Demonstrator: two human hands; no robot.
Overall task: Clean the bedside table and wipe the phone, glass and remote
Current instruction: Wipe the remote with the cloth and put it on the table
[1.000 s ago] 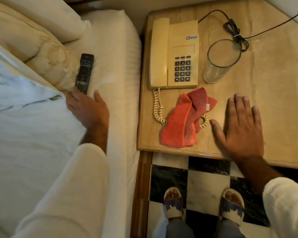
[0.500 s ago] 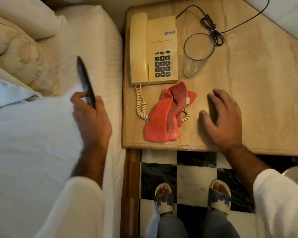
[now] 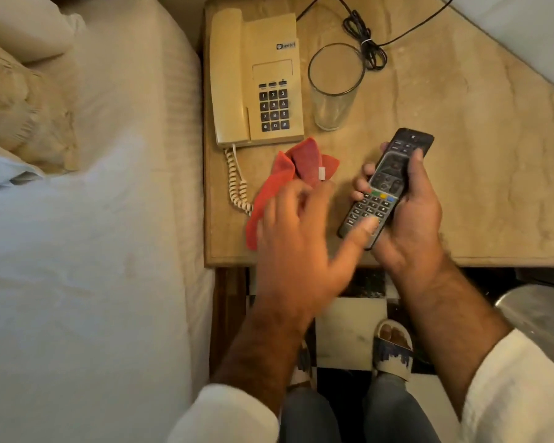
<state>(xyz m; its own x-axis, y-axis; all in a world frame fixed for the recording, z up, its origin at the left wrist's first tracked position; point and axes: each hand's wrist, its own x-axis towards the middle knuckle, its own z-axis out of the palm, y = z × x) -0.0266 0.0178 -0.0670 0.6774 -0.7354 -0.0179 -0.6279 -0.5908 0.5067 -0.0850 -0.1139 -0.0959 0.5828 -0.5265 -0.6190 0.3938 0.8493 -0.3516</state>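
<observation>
My right hand (image 3: 410, 225) holds a black remote (image 3: 387, 183) above the front of the beige marble bedside table (image 3: 461, 155), buttons facing up. Spread open and blurred, my left hand (image 3: 298, 244) hovers over the near end of a crumpled red cloth (image 3: 301, 164); its thumb touches the remote's lower end. The cloth lies on the table in front of a cream corded phone (image 3: 256, 81), partly over the coiled cord (image 3: 237, 183). An empty clear glass (image 3: 333, 87) stands right of the phone.
A bed (image 3: 93, 235) with white sheets and pillows fills the left side, close against the table. A bundled black cable (image 3: 365, 43) lies behind the glass. Below the table's front edge are a checkered floor and my slippered feet (image 3: 392, 350). A metallic object (image 3: 538, 314) sits low at right.
The remote went from the bed in my left hand over to the table and now sits in my right hand. My left hand has let go and moved over the red cloth.
</observation>
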